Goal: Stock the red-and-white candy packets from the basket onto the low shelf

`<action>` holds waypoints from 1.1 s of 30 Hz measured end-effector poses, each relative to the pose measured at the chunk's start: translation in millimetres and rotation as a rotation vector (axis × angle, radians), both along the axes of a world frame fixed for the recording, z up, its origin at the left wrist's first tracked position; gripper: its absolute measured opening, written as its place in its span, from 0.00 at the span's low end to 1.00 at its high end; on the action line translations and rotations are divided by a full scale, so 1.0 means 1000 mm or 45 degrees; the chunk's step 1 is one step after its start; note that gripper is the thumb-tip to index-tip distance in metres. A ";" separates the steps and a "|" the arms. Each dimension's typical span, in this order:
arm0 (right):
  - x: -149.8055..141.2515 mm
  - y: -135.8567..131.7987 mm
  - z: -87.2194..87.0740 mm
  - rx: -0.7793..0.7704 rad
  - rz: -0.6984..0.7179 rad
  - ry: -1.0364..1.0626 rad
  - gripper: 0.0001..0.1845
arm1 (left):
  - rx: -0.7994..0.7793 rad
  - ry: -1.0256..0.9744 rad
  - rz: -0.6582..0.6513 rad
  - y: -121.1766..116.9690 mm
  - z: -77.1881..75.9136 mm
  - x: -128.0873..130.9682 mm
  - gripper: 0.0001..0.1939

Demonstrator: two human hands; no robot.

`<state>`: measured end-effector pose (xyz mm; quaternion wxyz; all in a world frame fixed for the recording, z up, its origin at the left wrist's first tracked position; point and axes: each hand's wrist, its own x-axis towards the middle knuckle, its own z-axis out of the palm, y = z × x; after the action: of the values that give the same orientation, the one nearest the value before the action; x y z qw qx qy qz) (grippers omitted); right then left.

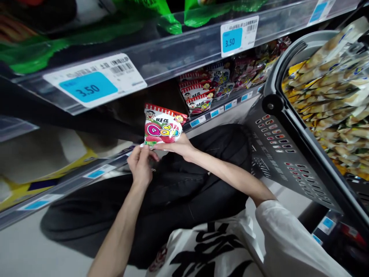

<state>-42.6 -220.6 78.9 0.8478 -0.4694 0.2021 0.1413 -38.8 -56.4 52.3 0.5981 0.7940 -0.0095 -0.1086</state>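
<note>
Head view: left hand (140,163) pinched and right hand (179,146) gripped the packet (162,125) I judged light, soft, best edge-held.

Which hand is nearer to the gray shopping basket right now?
Right. The right hand, holding the candy packet, is left of the gray shopping basket in the picture; the left hand, at the packet's lower-left corner, is farther left.

Room shows in the dark gap (170,95) behind the held packet (163,129), with the upper shelf edge (184,57) hanging low above. Stacked packets (197,94) bound it rightward; the grey basket (276,154) blocks beyond, and folded legs (184,200) fill the space below.
</note>
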 end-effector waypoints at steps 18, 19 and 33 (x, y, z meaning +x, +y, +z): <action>-0.002 -0.002 -0.006 -0.088 0.157 -0.128 0.28 | -0.025 -0.115 0.288 -0.002 -0.001 0.001 0.21; -0.002 -0.001 -0.005 -0.109 0.146 -0.129 0.27 | -0.020 -0.116 0.286 -0.002 -0.001 0.001 0.21; -0.003 -0.002 0.001 -0.275 0.082 -0.124 0.25 | -0.047 -0.167 0.267 -0.002 -0.002 0.001 0.26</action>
<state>-45.3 -222.4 80.0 0.7963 -0.5705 0.1595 0.1228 -37.4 -58.6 50.4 0.6189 0.7848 0.0324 0.0071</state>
